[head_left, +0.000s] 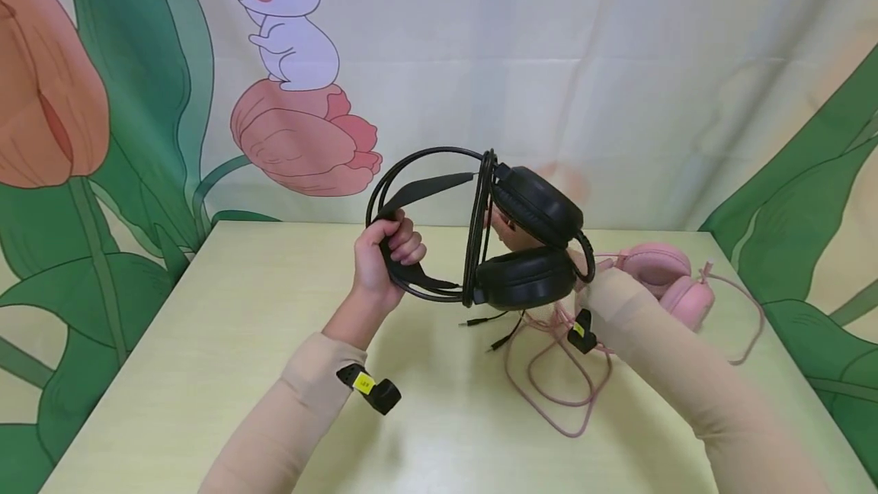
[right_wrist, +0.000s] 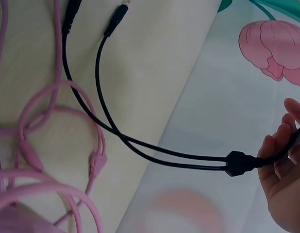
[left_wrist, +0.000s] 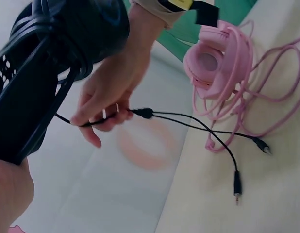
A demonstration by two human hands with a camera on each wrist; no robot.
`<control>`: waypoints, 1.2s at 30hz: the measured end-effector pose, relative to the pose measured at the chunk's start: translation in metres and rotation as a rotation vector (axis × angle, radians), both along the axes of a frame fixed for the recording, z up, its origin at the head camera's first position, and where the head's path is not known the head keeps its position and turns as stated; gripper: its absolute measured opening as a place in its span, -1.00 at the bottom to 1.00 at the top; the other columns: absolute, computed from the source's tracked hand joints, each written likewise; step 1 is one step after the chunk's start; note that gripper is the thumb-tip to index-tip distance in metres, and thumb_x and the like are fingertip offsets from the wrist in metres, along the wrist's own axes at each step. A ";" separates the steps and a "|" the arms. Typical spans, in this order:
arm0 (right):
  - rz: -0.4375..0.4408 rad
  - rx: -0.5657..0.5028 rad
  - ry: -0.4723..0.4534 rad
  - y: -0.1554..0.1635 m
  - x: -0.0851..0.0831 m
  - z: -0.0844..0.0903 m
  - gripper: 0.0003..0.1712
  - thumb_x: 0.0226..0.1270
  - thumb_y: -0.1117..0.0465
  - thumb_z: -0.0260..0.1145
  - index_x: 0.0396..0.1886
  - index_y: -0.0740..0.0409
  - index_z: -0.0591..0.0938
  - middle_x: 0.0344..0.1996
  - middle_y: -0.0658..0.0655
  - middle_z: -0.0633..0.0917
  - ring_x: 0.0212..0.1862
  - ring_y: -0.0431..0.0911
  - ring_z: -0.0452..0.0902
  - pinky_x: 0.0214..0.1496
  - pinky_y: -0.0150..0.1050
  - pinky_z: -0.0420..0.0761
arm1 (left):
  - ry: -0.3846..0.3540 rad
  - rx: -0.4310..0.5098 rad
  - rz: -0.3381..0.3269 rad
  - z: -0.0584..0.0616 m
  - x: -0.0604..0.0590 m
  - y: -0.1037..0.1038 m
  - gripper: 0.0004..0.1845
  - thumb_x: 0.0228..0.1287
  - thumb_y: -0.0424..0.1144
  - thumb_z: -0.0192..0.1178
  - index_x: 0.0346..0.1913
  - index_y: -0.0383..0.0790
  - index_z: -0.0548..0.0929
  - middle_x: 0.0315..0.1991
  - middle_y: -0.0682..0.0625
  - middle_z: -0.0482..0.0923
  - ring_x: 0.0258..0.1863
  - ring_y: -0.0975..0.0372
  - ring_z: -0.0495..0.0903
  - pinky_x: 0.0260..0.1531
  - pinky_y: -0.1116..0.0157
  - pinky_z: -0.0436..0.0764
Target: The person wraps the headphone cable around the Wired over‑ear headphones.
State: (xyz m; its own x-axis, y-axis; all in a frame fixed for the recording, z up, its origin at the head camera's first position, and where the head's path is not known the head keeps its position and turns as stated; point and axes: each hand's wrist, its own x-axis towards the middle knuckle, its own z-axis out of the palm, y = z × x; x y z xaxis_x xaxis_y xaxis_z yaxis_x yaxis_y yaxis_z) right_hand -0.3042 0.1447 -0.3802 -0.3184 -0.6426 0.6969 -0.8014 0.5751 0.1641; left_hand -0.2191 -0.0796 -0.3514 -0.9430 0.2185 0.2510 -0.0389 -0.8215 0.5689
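A black headset (head_left: 528, 250) is held up above the pale table (head_left: 240, 311). My left hand (head_left: 384, 254) grips its headband (head_left: 411, 193), fingers curled round the strap. My right hand (head_left: 504, 231) is mostly hidden behind the ear cups; the left wrist view shows this right hand (left_wrist: 108, 92) pinching the thin black cable (left_wrist: 189, 124) just before its splitter (left_wrist: 146, 113). In the right wrist view the fingers (right_wrist: 281, 165) hold that cable beside the splitter (right_wrist: 236, 163). Two plug ends (left_wrist: 236, 187) hang down onto the table.
A pink headset (head_left: 668, 280) lies on the table at the right, its pink cable (head_left: 549, 380) looped loosely in front of it and under the black plugs. A printed curtain (head_left: 617, 59) hangs right behind the table's far edge.
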 end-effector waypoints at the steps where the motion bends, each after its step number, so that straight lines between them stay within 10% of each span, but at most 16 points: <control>1: 0.126 -0.141 -0.222 -0.006 0.009 0.007 -0.62 0.41 0.26 -0.03 -0.61 0.33 0.41 -0.78 0.09 0.33 -0.70 -0.28 0.10 -0.66 -0.23 0.22 | -0.010 0.005 0.020 0.001 -0.001 0.001 -0.74 0.19 -0.41 -0.43 -0.51 -0.12 0.25 -0.69 0.10 -0.09 -0.72 0.30 -0.17 -0.64 0.45 -0.12; 5: 0.522 -0.434 -1.020 -0.010 0.041 0.020 -0.49 0.40 -0.07 -0.03 -0.49 0.31 0.37 -0.68 -0.02 0.31 -0.61 -0.30 0.14 -0.57 -0.32 0.20 | -0.045 0.028 0.090 0.005 -0.004 0.003 -0.75 0.19 -0.43 -0.42 -0.52 -0.11 0.22 -0.70 0.10 -0.11 -0.71 0.30 -0.18 -0.65 0.44 -0.14; 8: 0.740 -0.542 -1.238 -0.010 0.043 0.010 -0.72 0.41 0.00 -0.01 -0.21 0.10 0.48 -0.56 -0.16 0.39 -0.51 -0.33 0.23 -0.45 -0.46 0.24 | -0.064 0.038 0.135 0.007 -0.005 0.005 -0.76 0.19 -0.44 -0.41 -0.54 -0.11 0.20 -0.70 0.09 -0.12 -0.72 0.30 -0.18 -0.65 0.44 -0.14; 11: 0.742 -0.575 -1.240 -0.015 0.037 -0.008 -0.73 0.43 0.27 -0.05 -0.09 -0.14 0.52 -0.38 -0.25 0.52 -0.34 -0.35 0.33 -0.24 -0.45 0.33 | -0.086 0.059 0.174 0.008 -0.007 0.008 -0.76 0.18 -0.44 -0.40 -0.55 -0.11 0.20 -0.71 0.10 -0.11 -0.72 0.30 -0.17 -0.65 0.44 -0.14; 15: 0.472 -0.534 -1.083 -0.024 0.031 -0.029 -0.65 0.25 0.54 -0.02 -0.12 0.12 0.52 -0.39 -0.17 0.52 -0.46 -0.30 0.31 -0.35 -0.41 0.35 | -0.123 0.091 0.215 0.010 -0.009 0.009 -0.75 0.17 -0.44 -0.39 -0.54 -0.10 0.22 -0.74 0.13 -0.07 -0.71 0.31 -0.17 -0.65 0.44 -0.14; 26: -0.054 -0.300 -0.998 -0.041 0.047 -0.038 -0.73 0.42 0.30 -0.06 -0.05 0.19 0.53 -0.64 0.05 0.50 -0.65 -0.19 0.38 -0.61 -0.37 0.36 | -0.122 -0.001 0.368 0.013 -0.014 0.005 -0.80 0.13 -0.46 -0.31 -0.53 -0.11 0.20 -0.74 0.13 -0.04 -0.71 0.30 -0.15 -0.69 0.43 -0.08; 36: -0.044 -0.232 -1.014 -0.054 0.066 -0.035 -0.71 0.46 0.12 -0.10 -0.06 0.05 0.54 -0.65 -0.05 0.47 -0.65 -0.20 0.33 -0.55 -0.36 0.36 | -0.104 -0.104 0.574 0.014 -0.024 -0.004 -0.75 0.08 -0.49 -0.19 -0.64 -0.13 0.25 -0.79 0.14 0.03 -0.78 0.33 -0.04 -0.73 0.44 0.01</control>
